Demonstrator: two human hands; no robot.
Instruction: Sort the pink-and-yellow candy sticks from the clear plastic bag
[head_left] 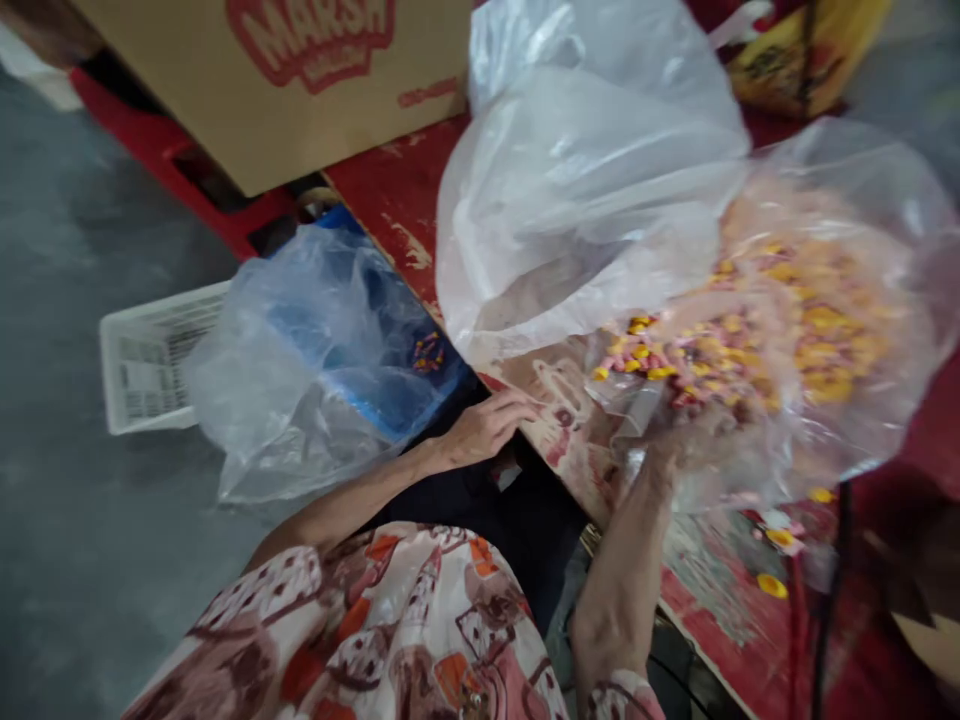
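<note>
**Red bench, plastic bags and a spread of pink and yellow pieces**

Worn red paint covers the bench (pixel 401 205), rubbed to pale patches along its near edge, where the person sits in a patterned top (pixel 420 630). Grey floor (pixel 52 560) lies beyond the left side. At the bench's left end stands a printed cardboard carton (pixel 360 120), with red plastic framework (pixel 161 130) under its left part.

The left hand (pixel 487 428) is half open, its fingers together and slightly bent, the tips at the bench's near edge; any grip on something small cannot be made out. The right hand (pixel 701 440) is at the clear bag (pixel 919 265) on the bench's right part, its fingers blurred behind film among the pink and yellow pieces (pixel 731 360). How far it is closed, and whether it grips any, cannot be told.

Those pieces fill much of the clear bag and heap at its mouth, towards the near edge. A whitish bag (pixel 600 200) bulges just left of them. Loose yellow bits (pixel 772 585) lie nearer the right end. Off the near edge, a blue container (pixel 375 400) lies under crumpled clear plastic (pixel 285 400), with small dark, mixed-colour pieces (pixel 428 353) at one side; a white slatted basket (pixel 112 375) is just beside it.
</note>
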